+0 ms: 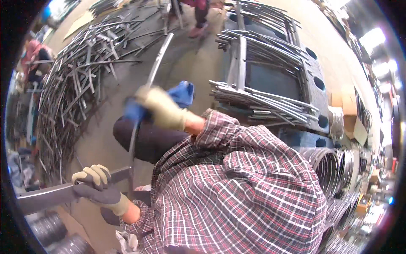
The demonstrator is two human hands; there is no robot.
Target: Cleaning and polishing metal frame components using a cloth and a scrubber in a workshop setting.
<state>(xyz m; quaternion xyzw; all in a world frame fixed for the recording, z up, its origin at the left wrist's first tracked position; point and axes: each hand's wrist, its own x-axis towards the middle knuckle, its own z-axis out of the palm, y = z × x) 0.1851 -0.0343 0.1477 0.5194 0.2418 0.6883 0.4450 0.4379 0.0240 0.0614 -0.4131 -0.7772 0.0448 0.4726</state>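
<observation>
Both hands wear cream and grey work gloves. My left hand (99,186), at the lower left, is closed over a broad dark metal bar (46,198). The end of this bar meets a long, narrow metal bar (160,57); I cannot tell whether they are joined. My right hand (160,106), smeared by motion, is closed around a blue cloth (182,94) at the middle of the narrow bar. The cloth shows on both sides of that hand. The narrow bar slants past my dark-trousered leg.
A large heap of loose metal strips (76,80) covers the floor at the left. Stacked bars (275,101) lie on a blue plastic pallet (315,86) at the right. Wire coils (327,167) stand behind me. Other people are at the far left and top.
</observation>
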